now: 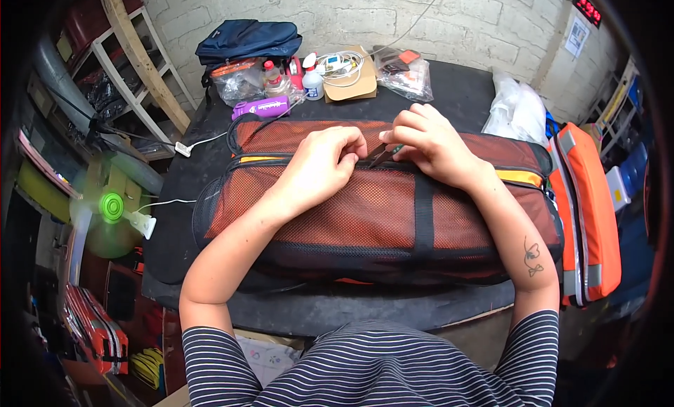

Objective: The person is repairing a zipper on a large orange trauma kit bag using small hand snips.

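A long bag (337,210) of black mesh over orange cloth lies across the table, with a zipper opening along its top and yellow showing at both ends. My left hand (326,158) is closed in a pinch above the middle of the zipper. What its fingertips hold is too small to make out. Close beside it, my right hand (432,143) is curled around a small dark pointed tool (379,156) that looks like thread snips, with a green bit by the fingers. The tool's tip is by the zipper edge, and my fingers hide the rest of it.
Behind the bag are a purple cylinder (261,107), a spray bottle (312,80), a cardboard box (351,84) with white cable, and a blue backpack (249,40). An orange bag (593,210) stands at the right. A green fan (112,207) spins at the left edge.
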Demonstrator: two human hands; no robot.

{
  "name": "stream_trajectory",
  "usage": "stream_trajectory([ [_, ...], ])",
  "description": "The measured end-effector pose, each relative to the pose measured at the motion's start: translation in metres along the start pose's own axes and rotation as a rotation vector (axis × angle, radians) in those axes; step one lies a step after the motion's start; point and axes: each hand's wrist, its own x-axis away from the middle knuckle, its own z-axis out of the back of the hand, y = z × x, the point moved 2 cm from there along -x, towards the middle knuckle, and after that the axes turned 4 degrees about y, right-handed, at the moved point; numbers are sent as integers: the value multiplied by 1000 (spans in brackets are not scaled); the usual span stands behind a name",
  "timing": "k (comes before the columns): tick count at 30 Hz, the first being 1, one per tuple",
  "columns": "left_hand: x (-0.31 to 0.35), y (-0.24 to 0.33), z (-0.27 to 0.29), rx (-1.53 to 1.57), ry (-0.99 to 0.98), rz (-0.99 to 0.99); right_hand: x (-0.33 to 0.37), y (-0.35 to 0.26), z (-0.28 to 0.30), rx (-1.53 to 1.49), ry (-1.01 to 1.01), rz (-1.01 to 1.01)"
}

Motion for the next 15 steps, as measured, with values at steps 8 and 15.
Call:
stream_trajectory([
  [8,-1,-5,-4,73,-60,151,-10,-11,-1,236,-59,97],
  [15,-3,1,-3,44,44,-24,-4,-3,23,296,90,-76],
])
